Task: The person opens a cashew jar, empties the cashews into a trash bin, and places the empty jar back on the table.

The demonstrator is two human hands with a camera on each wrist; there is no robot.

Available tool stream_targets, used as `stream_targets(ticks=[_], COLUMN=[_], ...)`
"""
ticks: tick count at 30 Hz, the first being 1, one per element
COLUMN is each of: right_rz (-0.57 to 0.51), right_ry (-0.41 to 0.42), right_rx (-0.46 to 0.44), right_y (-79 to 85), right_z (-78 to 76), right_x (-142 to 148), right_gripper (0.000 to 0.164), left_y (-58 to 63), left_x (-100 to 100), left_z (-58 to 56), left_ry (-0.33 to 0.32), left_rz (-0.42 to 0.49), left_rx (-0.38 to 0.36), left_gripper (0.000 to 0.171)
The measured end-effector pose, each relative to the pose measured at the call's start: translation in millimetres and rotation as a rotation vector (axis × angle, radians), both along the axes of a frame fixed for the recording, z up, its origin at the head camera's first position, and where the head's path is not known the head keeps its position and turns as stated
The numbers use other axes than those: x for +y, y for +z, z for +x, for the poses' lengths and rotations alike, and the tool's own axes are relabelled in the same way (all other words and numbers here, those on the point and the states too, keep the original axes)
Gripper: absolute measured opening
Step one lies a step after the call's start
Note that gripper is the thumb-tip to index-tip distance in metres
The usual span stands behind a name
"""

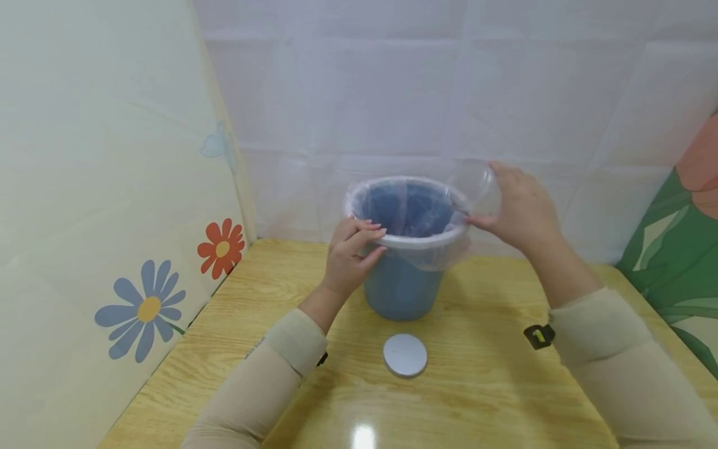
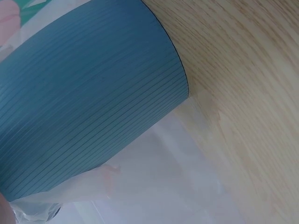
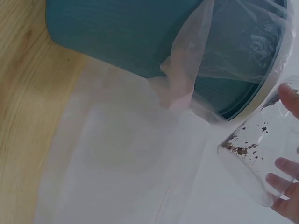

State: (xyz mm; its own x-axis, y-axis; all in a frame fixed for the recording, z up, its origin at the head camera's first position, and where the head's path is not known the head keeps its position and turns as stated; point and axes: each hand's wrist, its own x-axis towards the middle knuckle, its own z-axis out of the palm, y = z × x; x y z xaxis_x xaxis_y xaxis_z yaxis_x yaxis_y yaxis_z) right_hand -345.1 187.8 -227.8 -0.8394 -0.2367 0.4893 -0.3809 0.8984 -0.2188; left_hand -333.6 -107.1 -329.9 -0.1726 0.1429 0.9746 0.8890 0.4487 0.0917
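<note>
A blue trash bin with a white rim and a clear plastic liner folded over it stands upright on the table. My left hand grips the near left of its rim, thumb outside and fingers over the top. On the right, my right hand holds a clear jar tilted beside the rim, its mouth toward the bin. Dark brown bits cling inside the jar's wall, near its base. In the left wrist view, the bin's ribbed side hides most of the left hand.
A white round lid lies on the wooden table in front of the bin. White sheeting hangs close behind the bin. Walls with printed flowers flank the table on both sides.
</note>
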Motion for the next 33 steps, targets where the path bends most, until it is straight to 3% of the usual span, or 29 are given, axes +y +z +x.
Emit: stream_targets(ticks=[6, 15, 26, 33], right_rz=[-0.149, -0.433, -0.609, -0.629], right_ry=[0.006, 0.038, 0.236, 0.396], right_rx=[-0.035, -0.218, -0.343, -0.33], right_y=[-6.2, -22.9, -50.0, -72.6], right_z=[5.3, 15.6, 22.0, 28.0], right_x=[5, 19, 32, 34], right_gripper=[0.11, 0.112, 0.088, 0.075], left_y=[-0.7, -0.1, 0.3, -0.4], left_x=[0, -1, -1, -2], left_z=[-0.8, 0.6, -0.5, -0.2], left_ry=[0.004, 0.002, 0.0, 0.007], left_rz=[-0.003, -0.005, -0.005, -0.005], left_rx=[0.007, 0.007, 0.011, 0.013], left_gripper=[0.024, 0.024, 0.024, 0.024])
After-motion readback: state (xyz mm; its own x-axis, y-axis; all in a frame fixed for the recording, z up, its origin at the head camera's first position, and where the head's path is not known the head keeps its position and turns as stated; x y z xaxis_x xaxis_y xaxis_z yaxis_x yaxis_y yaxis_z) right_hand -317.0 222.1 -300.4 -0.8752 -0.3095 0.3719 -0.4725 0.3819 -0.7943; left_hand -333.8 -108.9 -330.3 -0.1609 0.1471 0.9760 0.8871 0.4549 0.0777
